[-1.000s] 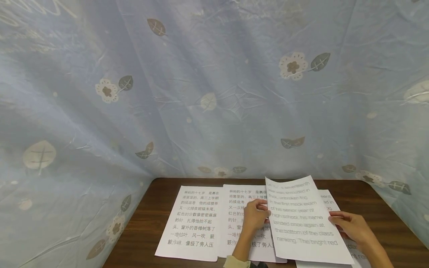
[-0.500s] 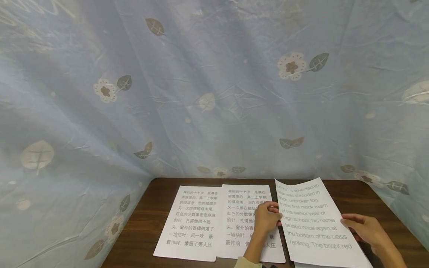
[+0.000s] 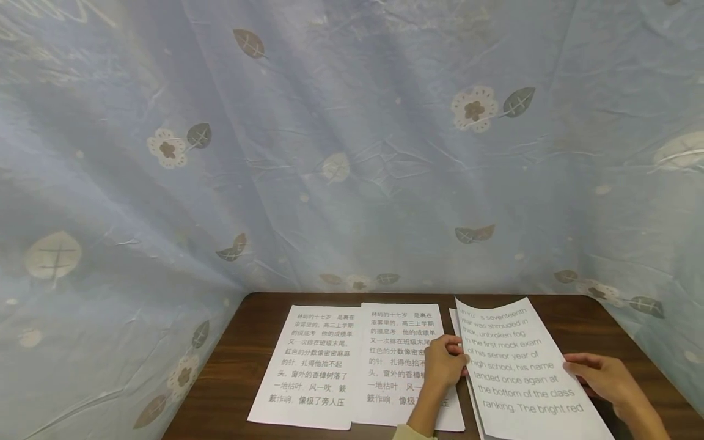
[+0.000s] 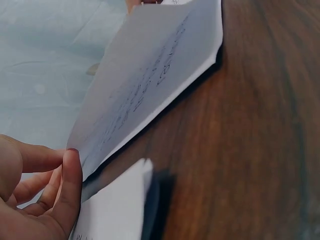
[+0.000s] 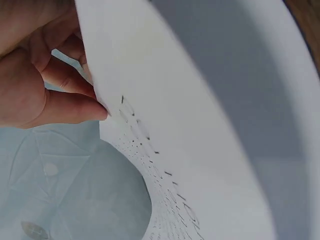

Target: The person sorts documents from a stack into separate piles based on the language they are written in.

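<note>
A sheet of paper (image 3: 517,379) printed with English text is held slightly raised at the right of the table, its far corners curling up. My left hand (image 3: 442,363) pinches its left edge between thumb and fingers. On the opposite edge my right hand (image 3: 602,379) pinches it too. Beneath it lies more white paper (image 3: 454,318), mostly hidden, showing along the left side. In the left wrist view the thumb and finger of my left hand (image 4: 45,185) meet at the paper's edge. In the right wrist view the sheet (image 5: 165,100) bows away from my right hand (image 5: 60,85).
Two paper stacks with Chinese text, the left stack (image 3: 302,366) and the middle stack (image 3: 393,336), lie side by side on the dark wooden table (image 3: 231,366). My left forearm passes over the middle stack. A pale blue patterned curtain (image 3: 352,153) hangs behind the table.
Both hands have carried the English sheet to the right and lowered it, from partly over the middle stack to above the paper at the right. The middle stack is more exposed now.
</note>
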{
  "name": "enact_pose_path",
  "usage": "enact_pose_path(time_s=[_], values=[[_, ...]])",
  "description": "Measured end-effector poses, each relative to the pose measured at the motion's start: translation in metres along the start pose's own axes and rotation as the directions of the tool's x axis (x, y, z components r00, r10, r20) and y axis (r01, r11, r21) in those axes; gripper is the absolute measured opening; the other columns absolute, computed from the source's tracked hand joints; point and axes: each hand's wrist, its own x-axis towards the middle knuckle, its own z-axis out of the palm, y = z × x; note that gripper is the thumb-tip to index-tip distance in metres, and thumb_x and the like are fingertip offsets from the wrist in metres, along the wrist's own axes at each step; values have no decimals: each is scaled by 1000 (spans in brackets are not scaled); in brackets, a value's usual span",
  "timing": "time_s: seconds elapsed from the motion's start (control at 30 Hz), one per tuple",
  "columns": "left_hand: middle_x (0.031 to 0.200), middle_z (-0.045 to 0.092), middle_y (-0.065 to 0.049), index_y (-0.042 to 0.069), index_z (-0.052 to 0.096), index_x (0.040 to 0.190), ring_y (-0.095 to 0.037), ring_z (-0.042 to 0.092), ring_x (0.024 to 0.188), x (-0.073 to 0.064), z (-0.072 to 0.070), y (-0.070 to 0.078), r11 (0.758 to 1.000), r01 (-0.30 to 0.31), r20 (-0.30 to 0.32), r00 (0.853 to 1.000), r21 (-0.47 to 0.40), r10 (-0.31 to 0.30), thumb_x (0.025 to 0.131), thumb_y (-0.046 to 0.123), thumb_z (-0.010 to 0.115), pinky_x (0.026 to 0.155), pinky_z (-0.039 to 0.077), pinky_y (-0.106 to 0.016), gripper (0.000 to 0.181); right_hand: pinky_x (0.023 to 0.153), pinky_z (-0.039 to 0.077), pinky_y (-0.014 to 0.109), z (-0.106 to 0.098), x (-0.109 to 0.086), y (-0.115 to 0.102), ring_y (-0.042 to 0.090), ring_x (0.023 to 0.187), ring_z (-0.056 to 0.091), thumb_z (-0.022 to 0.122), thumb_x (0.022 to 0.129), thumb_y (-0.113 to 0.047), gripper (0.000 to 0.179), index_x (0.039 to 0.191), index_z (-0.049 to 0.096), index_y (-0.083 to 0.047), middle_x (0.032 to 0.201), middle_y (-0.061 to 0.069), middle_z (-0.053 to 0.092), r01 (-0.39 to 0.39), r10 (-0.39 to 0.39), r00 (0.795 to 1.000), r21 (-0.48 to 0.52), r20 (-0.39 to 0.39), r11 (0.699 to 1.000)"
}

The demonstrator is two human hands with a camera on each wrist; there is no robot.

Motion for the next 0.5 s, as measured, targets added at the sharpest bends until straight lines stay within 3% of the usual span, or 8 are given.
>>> enact_pose_path(time_s=[0.37,0.43,0.5], values=[[77,65,6,-1,76,107,-4,59,47,0,-2,0,999,-17,11,1000,36,17,81,-11,79,46,55,-18,28,67,62,33,8,1,0,16,81,69,70,101,-26,50,132,64,14,96,9,78,10,-16,999,-124,-47,992],[77,65,6,-2,76,108,-5,61,47,0,-3,1,999,-21,13,1000,39,20,82,-10,80,46,56,-18,28,68,62,35,8,0,-2,18,79,71,70,101,-28,49,129,67,13,98,15,79,27,-40,997,-184,-63,983],[78,65,6,-3,76,110,-6,63,48,1,-5,2,999,-25,12,1000,49,24,82,-8,81,46,57,-19,29,78,61,47,6,-2,-3,28,83,75,68,103,-29,47,126,69,11,103,22,79,56,-81,994,-274,-79,960]])
